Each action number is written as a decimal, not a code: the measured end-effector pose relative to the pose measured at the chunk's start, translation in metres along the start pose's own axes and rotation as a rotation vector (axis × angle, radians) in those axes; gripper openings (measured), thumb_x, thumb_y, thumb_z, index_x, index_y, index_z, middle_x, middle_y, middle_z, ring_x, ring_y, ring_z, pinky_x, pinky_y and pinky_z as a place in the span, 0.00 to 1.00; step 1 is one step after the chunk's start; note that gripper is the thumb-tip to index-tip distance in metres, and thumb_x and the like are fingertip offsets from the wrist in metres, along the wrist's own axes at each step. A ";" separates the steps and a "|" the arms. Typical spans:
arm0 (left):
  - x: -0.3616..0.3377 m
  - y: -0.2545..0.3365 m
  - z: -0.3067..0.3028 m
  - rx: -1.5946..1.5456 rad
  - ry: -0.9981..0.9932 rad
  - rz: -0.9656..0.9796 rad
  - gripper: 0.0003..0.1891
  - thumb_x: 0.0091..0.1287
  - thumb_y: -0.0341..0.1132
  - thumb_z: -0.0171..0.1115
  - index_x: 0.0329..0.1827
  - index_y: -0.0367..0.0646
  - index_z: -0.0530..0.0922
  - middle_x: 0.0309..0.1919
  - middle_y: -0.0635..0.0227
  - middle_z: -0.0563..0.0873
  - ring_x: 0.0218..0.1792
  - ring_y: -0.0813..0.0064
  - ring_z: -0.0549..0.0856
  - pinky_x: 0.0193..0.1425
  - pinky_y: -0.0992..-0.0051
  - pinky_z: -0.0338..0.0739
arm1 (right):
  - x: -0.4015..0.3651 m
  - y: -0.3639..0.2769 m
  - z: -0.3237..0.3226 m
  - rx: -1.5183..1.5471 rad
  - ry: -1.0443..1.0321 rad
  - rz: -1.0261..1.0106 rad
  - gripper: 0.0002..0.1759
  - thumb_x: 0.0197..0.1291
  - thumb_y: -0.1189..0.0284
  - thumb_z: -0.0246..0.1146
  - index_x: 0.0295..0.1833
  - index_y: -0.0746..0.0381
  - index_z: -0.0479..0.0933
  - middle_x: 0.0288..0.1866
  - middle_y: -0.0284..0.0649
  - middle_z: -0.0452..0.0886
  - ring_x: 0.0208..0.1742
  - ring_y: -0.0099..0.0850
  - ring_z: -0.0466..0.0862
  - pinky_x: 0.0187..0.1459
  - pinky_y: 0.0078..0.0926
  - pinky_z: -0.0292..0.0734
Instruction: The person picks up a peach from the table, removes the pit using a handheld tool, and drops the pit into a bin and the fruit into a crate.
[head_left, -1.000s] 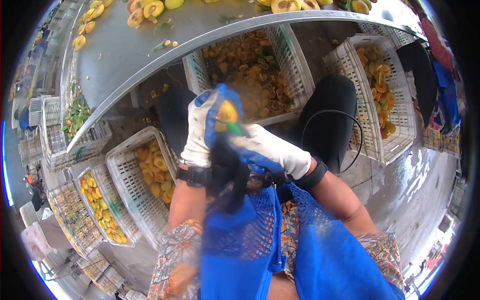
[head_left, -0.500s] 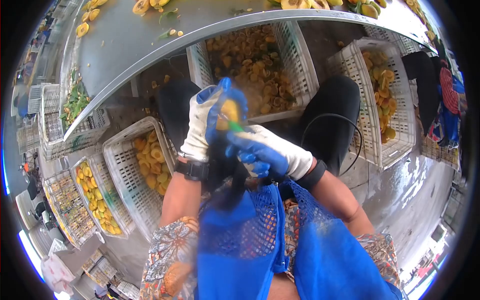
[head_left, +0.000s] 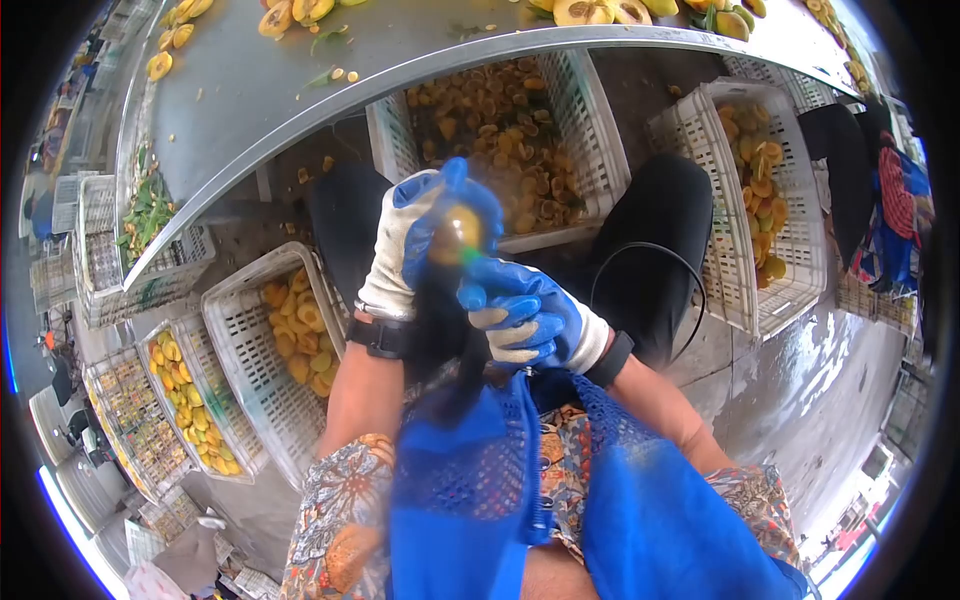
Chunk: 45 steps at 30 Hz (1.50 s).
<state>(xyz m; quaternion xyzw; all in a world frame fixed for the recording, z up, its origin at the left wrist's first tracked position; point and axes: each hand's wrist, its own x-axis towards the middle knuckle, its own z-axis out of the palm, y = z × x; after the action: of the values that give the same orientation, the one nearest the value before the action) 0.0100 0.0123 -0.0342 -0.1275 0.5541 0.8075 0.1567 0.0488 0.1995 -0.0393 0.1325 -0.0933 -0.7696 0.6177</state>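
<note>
My left hand [head_left: 405, 235], in a white glove with a blue-coated palm, is closed around a yellow peach [head_left: 462, 230]. The peach is blurred by motion, and a pale spot shows on it. Fingers curled, my right hand [head_left: 530, 315] in a matching glove grips a small green-handled tool [head_left: 469, 257]. Only a bit of green shows, right against the peach's lower side; the tool's working end is hidden. Both hands are close together above my lap, in front of a crate [head_left: 615, 140] of cut peach pieces.
A metal table [head_left: 240, 90] with halved peaches [head_left: 590, 12] and leaves [head_left: 152, 205] curves across the front. Crates of yellow fruit stand at the left [head_left: 245, 350] and right [head_left: 715, 215]. A thin black cable [head_left: 700, 290] loops by my right knee. Another person's clothing [head_left: 895, 190] shows far right.
My right hand has turned at the wrist, its fingers now facing up more and its wrist lower. The green tool shows less. My left hand still holds the peach, shifted slightly.
</note>
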 end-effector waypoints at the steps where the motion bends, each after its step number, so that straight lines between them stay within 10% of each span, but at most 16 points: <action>1: 0.001 -0.002 0.007 -0.002 0.049 0.034 0.23 0.75 0.50 0.57 0.36 0.34 0.82 0.29 0.57 0.86 0.27 0.65 0.87 0.34 0.69 0.84 | 0.002 -0.001 -0.003 0.032 -0.033 -0.020 0.22 0.79 0.58 0.46 0.50 0.66 0.76 0.21 0.22 0.68 0.13 0.14 0.67 0.16 0.18 0.63; 11: 0.019 -0.021 0.019 0.156 0.222 0.141 0.22 0.74 0.48 0.60 0.38 0.33 0.83 0.30 0.59 0.87 0.28 0.68 0.86 0.33 0.72 0.83 | 0.003 -0.006 -0.018 0.176 -0.174 -0.065 0.22 0.79 0.58 0.45 0.53 0.66 0.74 0.22 0.24 0.70 0.14 0.16 0.70 0.17 0.19 0.65; 22: 0.044 -0.053 0.034 -0.471 0.223 0.205 0.23 0.74 0.52 0.58 0.50 0.37 0.78 0.42 0.58 0.85 0.45 0.61 0.86 0.50 0.60 0.85 | 0.006 -0.021 -0.017 0.160 -0.363 -0.148 0.24 0.79 0.57 0.45 0.53 0.67 0.76 0.20 0.24 0.69 0.12 0.16 0.66 0.15 0.19 0.62; 28: 0.045 -0.049 0.011 0.164 0.429 0.367 0.25 0.76 0.53 0.53 0.51 0.34 0.80 0.40 0.57 0.87 0.41 0.64 0.88 0.49 0.65 0.85 | -0.011 -0.030 0.022 -0.578 0.162 -0.446 0.22 0.75 0.56 0.54 0.48 0.67 0.78 0.20 0.26 0.70 0.12 0.17 0.65 0.17 0.17 0.60; 33: -0.005 0.022 0.003 -0.195 0.305 0.353 0.28 0.77 0.55 0.48 0.50 0.34 0.80 0.42 0.55 0.88 0.42 0.63 0.87 0.50 0.61 0.83 | -0.009 -0.047 0.024 -1.965 1.022 -0.743 0.18 0.68 0.61 0.61 0.43 0.67 0.72 0.25 0.56 0.79 0.28 0.56 0.81 0.33 0.47 0.76; 40: -0.115 0.052 -0.126 0.489 0.936 0.437 0.19 0.75 0.44 0.58 0.47 0.32 0.81 0.40 0.60 0.86 0.42 0.68 0.86 0.46 0.70 0.82 | -0.022 -0.048 -0.011 -2.436 1.014 -0.839 0.18 0.67 0.63 0.61 0.44 0.69 0.72 0.25 0.54 0.81 0.28 0.52 0.84 0.28 0.46 0.77; 41: -0.122 0.045 -0.173 0.314 0.998 0.225 0.17 0.74 0.40 0.61 0.48 0.31 0.81 0.42 0.61 0.86 0.44 0.68 0.85 0.47 0.71 0.82 | -0.031 -0.051 -0.020 -2.367 1.130 -0.628 0.16 0.66 0.63 0.60 0.41 0.68 0.76 0.27 0.54 0.82 0.28 0.51 0.84 0.29 0.47 0.78; 44: -0.113 0.059 -0.158 1.379 1.135 0.209 0.15 0.71 0.34 0.64 0.53 0.29 0.80 0.47 0.61 0.84 0.48 0.71 0.84 0.51 0.75 0.81 | -0.034 -0.054 -0.033 -2.384 1.244 -0.289 0.16 0.63 0.65 0.57 0.32 0.66 0.81 0.29 0.54 0.84 0.31 0.50 0.86 0.33 0.47 0.80; 45: -0.105 0.070 -0.134 1.117 1.077 0.336 0.15 0.71 0.32 0.64 0.56 0.30 0.79 0.50 0.60 0.84 0.49 0.72 0.84 0.53 0.76 0.80 | -0.035 -0.052 -0.024 -2.371 1.225 -0.289 0.15 0.62 0.66 0.57 0.33 0.66 0.81 0.29 0.54 0.84 0.31 0.50 0.86 0.33 0.47 0.80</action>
<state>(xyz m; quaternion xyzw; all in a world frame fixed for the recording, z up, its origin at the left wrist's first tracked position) 0.0831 -0.1484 0.0183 -0.3179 0.8887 0.2501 -0.2161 0.0154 0.2454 -0.0749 -0.1495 0.9294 -0.2605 0.2146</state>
